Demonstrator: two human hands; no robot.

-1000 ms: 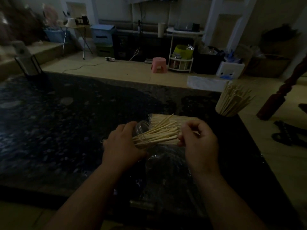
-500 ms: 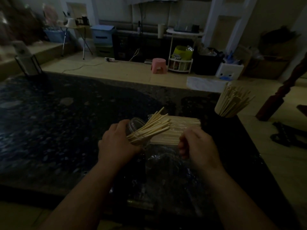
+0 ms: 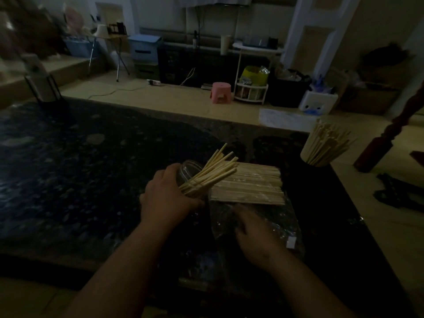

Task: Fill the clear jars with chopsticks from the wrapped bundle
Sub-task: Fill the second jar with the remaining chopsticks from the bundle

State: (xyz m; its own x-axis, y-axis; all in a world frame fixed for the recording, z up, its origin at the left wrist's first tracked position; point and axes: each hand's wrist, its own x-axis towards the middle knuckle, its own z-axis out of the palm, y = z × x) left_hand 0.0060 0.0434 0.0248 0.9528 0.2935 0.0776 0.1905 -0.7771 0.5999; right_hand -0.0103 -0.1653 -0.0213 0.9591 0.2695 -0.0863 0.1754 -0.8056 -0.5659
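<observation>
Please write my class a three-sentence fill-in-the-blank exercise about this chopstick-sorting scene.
1. The left hand grips a tilted clear ___ with chopsticks poking out.
2. The chopstick bundle lies flat on the dark table, to the ___ of the left hand.
3. The stool on the floor beyond the table is ___.
Missing words: jar; right; pink.

Base of jar (image 3: pixel 190 169) behind left hand (image 3: pixel 168 198); right hand (image 3: pixel 254 232) dim, blurred.

Dim rm: dark speckled counter (image 3: pixel 68 180), tan floor (image 3: pixel 172 104), pink stool (image 3: pixel 220 92), prob. white rack (image 3: pixel 252 94).
</observation>
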